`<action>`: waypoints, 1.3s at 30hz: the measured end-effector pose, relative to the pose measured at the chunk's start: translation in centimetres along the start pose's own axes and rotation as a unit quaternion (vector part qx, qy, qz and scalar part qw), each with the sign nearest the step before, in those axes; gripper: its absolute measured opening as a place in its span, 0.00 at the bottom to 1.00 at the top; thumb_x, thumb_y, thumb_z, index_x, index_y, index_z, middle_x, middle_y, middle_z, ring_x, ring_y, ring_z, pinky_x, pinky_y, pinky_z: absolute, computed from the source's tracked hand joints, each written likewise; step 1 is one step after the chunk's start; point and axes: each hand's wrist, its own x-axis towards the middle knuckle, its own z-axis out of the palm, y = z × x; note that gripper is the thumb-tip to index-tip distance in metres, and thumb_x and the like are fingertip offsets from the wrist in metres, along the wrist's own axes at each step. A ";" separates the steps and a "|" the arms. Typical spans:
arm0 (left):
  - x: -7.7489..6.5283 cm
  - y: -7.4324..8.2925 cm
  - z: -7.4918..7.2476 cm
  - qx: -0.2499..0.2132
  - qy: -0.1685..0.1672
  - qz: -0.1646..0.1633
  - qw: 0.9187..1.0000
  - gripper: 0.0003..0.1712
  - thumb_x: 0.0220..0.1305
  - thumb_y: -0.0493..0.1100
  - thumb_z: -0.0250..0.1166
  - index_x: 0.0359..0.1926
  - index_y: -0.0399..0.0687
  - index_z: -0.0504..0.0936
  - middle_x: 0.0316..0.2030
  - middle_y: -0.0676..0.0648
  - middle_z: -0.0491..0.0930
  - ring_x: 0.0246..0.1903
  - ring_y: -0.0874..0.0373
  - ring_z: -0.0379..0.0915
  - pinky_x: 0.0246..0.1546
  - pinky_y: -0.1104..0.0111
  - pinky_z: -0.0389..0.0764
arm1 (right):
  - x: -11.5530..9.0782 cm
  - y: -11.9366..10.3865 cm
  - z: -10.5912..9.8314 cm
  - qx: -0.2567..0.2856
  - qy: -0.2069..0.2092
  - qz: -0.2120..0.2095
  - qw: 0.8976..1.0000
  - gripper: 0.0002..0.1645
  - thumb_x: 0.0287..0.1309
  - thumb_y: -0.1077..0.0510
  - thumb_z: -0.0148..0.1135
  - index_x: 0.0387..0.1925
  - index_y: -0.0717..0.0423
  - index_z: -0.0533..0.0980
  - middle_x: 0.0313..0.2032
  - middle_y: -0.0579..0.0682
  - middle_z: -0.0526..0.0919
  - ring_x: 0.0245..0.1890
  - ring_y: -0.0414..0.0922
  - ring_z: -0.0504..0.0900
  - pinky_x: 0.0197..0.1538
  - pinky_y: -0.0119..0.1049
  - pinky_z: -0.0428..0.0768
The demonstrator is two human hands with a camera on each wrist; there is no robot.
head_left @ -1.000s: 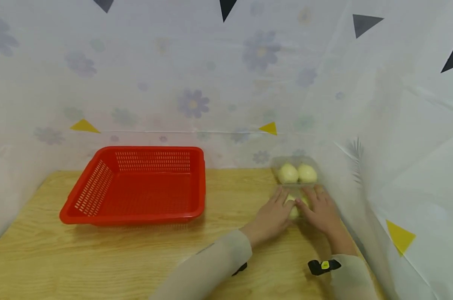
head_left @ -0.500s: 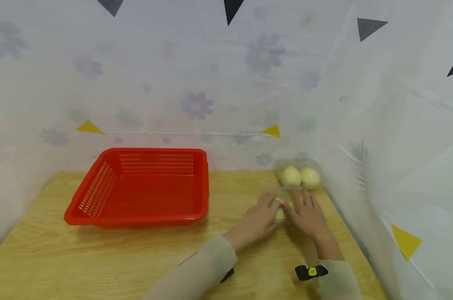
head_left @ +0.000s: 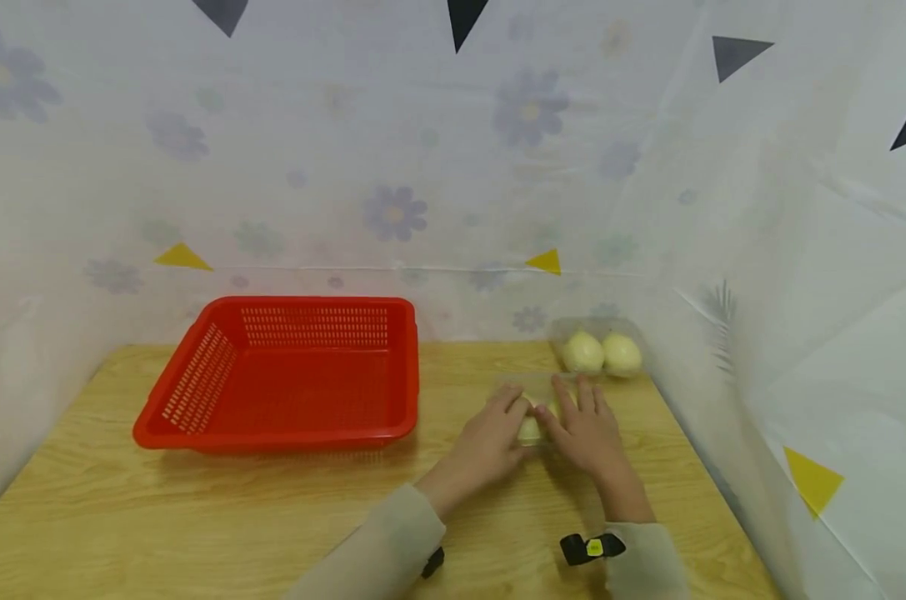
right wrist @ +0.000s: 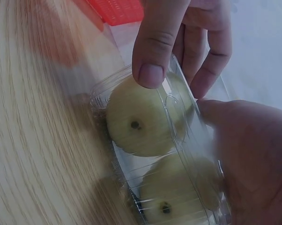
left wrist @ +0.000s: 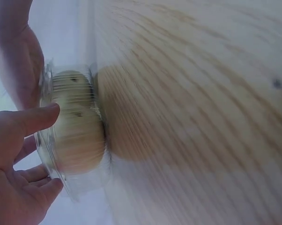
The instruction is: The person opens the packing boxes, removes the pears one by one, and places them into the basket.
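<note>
A clear plastic clamshell box (head_left: 537,443) stands on the table between my hands. Inside it are two round, pale yellow fruits (right wrist: 143,115) resembling pears, mostly covered by fingers in the head view. My left hand (head_left: 486,440) grips the box's left end, thumb (left wrist: 45,117) on the near rim and curled fingers at the side. On the lid's right part lies my right hand (head_left: 591,433), its fingers straight and reaching toward the far edge. Its thumb touches the rim in the right wrist view, while its other fingers are hidden there.
A second clear box (head_left: 561,327) with two similar fruits (head_left: 622,355) stands behind, near the table's back right corner. To the left is a red plastic basket (head_left: 287,440) with slotted walls. White patterned sheeting (head_left: 453,167) hangs behind and to the right of the wooden table (head_left: 272,525).
Both hands and the box between them have moved left along the table, away from the right edge. The box behind and the red basket have stayed in place.
</note>
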 end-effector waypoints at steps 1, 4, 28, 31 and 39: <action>-0.1 -0.2 -0.1 0.003 0.002 -0.003 1.000 0.27 0.57 0.48 0.75 0.54 0.48 0.75 0.71 0.40 0.64 0.73 0.46 0.56 0.68 0.58 0.68 | 0.1 -0.3 0.1 0.000 -0.003 -0.002 1.000 0.45 0.74 0.32 0.35 0.78 0.55 0.50 0.75 0.73 0.42 0.72 0.77 0.42 0.68 0.73 0.49; -0.8 -0.7 -0.4 0.006 0.007 -0.008 1.000 0.26 0.56 0.49 0.76 0.52 0.48 0.76 0.70 0.40 0.65 0.73 0.46 0.57 0.68 0.57 0.68 | 0.3 -1.2 0.3 -0.002 -0.004 -0.010 1.000 0.44 0.74 0.33 0.37 0.78 0.56 0.51 0.75 0.73 0.42 0.72 0.77 0.42 0.68 0.74 0.50; -5.1 -2.6 -2.1 -0.031 0.031 -0.059 0.997 0.22 0.51 0.41 0.78 0.45 0.50 0.76 0.69 0.41 0.68 0.72 0.44 0.58 0.69 0.54 0.65 | -0.9 -7.1 1.8 -0.006 0.017 -0.010 1.000 0.43 0.73 0.33 0.42 0.77 0.54 0.55 0.75 0.71 0.47 0.72 0.75 0.50 0.68 0.71 0.56; -5.4 -3.0 -2.2 -0.042 0.033 -0.067 0.996 0.22 0.51 0.40 0.77 0.45 0.51 0.76 0.70 0.42 0.67 0.72 0.44 0.58 0.69 0.53 0.65 | -0.8 -7.6 2.0 -0.005 0.012 -0.006 1.000 0.43 0.73 0.32 0.41 0.77 0.53 0.55 0.75 0.71 0.48 0.72 0.75 0.50 0.68 0.70 0.56; -5.9 -3.4 -2.2 -0.057 0.051 -0.064 0.995 0.24 0.50 0.38 0.77 0.46 0.49 0.76 0.69 0.41 0.67 0.72 0.41 0.57 0.69 0.51 0.65 | -0.6 -8.4 1.6 0.005 -0.004 -0.007 1.000 0.44 0.72 0.32 0.41 0.77 0.53 0.55 0.76 0.69 0.46 0.72 0.74 0.50 0.69 0.70 0.55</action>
